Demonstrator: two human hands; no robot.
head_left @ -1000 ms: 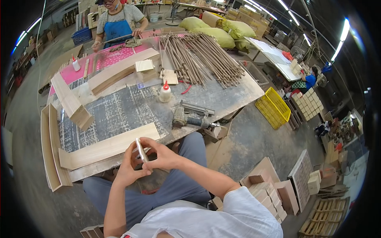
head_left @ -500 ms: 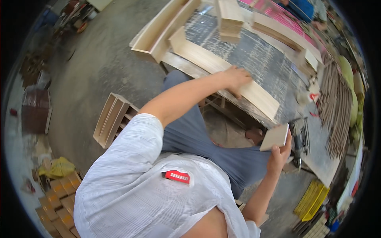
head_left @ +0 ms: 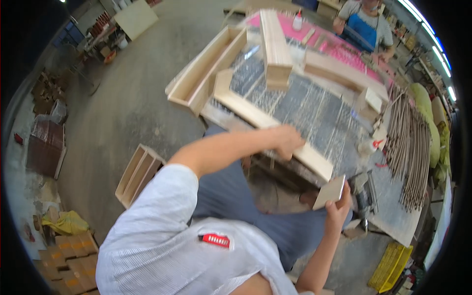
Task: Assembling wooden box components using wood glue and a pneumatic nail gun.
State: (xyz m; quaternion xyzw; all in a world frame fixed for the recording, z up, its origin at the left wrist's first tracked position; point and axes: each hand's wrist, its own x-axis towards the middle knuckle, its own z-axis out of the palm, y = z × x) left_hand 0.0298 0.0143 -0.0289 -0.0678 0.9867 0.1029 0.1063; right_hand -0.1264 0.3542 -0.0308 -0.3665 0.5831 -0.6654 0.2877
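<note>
A long pale wooden board [head_left: 250,109] lies along the near edge of the worktable. My left hand [head_left: 289,141] grips it toward its right end, fingers curled over it. To the right, off the table's near edge, my right hand [head_left: 339,206] holds a small flat wooden panel [head_left: 328,192] by its right side, thumb on the face. The panel is tilted and close to the long board's right end. A black nail gun [head_left: 365,196] rests on the table just right of my right hand.
The worktable [head_left: 305,105] bears a long box [head_left: 209,69], a wooden beam [head_left: 275,49], a curved wooden piece [head_left: 341,73], a glue bottle [head_left: 368,146] and a bundle of thin rods [head_left: 405,142]. Across it stands a person in a blue apron [head_left: 361,30]. A yellow crate [head_left: 391,268] sits lower right.
The view has tilted up, showing more of the person across the table. Both hands keep hold of their pieces; the panel now appears nearer the long board's end.
</note>
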